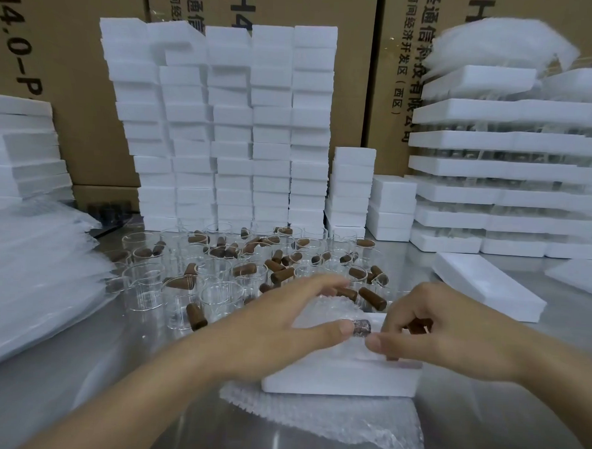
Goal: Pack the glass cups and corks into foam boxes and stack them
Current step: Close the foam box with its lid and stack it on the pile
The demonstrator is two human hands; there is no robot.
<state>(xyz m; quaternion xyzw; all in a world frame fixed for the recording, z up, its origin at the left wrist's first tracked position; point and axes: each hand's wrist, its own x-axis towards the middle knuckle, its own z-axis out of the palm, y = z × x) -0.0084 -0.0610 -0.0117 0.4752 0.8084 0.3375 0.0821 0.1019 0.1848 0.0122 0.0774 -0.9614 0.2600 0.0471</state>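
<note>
A white foam box (341,377) lies on the steel table in front of me. My left hand (282,323) rests over a bubble-wrapped bundle (331,308) in the box, thumb beside a brown cork (361,328). My right hand (446,331) pinches that cork from the right with thumb and forefinger. Behind the box stand several clear glass cups (147,285) with several loose brown corks (281,275) scattered among them.
Tall stacks of white foam boxes (234,125) rise behind the cups. Layered foam trays (510,173) stand at the right, a loose foam lid (486,289) near them. Bubble wrap sheets (27,279) pile at the left, one sheet (329,421) under the box. Cardboard cartons (74,41) back everything.
</note>
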